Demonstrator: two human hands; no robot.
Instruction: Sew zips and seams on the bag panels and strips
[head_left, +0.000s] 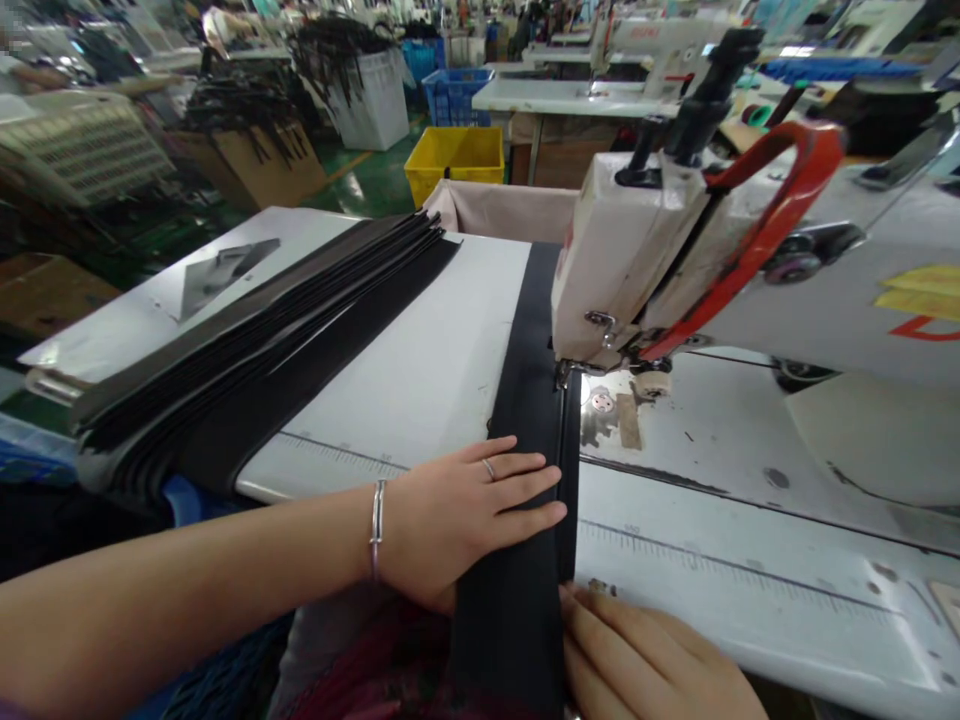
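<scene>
A long black strip of fabric (517, 400) runs under the needle area of a white sewing machine (622, 260) and hangs over the table's front edge. On top of the strip, my left hand (480, 510) lies flat with its fingers stretched toward the strip's right edge. Lower down, my right hand (637, 650) pinches that same right edge near the table's front. A narrow fold or second layer shows along this edge. The right thumb is hidden.
Black strips (277, 330) are stacked across the white table (405, 370) to my left. A red looped lever (772, 200) sticks out from the machine head. Behind the table stand a pinkish bin (510, 210) and a yellow crate (454, 160).
</scene>
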